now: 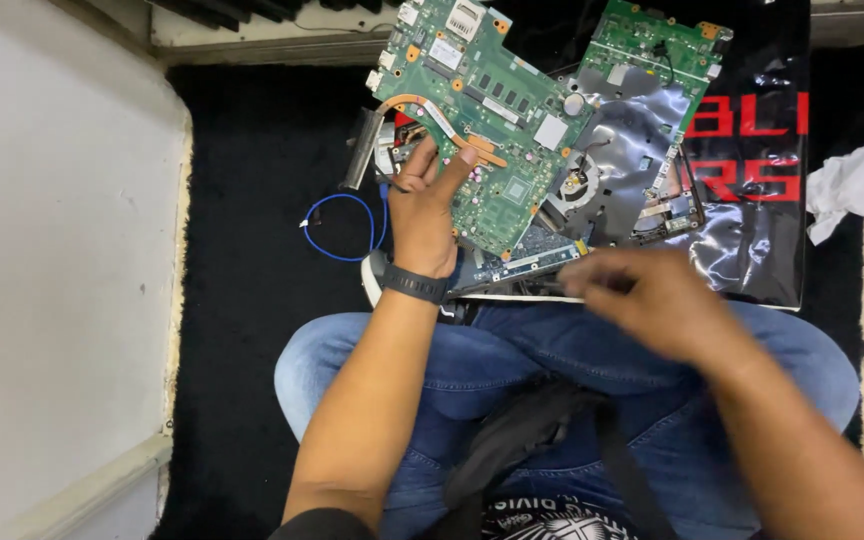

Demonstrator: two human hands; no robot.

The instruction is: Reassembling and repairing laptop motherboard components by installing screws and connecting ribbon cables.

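— Where was the green circuit board [492, 120]?

— It lay tilted over a pile of parts on the lap, above the jeans [512, 350]; the left hand [422, 215] was clamped on its lower left edge, thumb on top, beside the copper heat pipe [432, 108].

— And the right hand [652, 295]?

— Blurred, near the board's lower edge; I could not tell whether its fingers were together or apart; a blue cable [337, 225] lay left on the black mat [252, 200].

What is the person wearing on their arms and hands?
Both forearms are bare, with no gloves on the left hand or the right hand. A dark wristband, like a fitness band, wraps the left wrist. A dark sleeve edge shows at the upper left arm. The right hand looks blurred.
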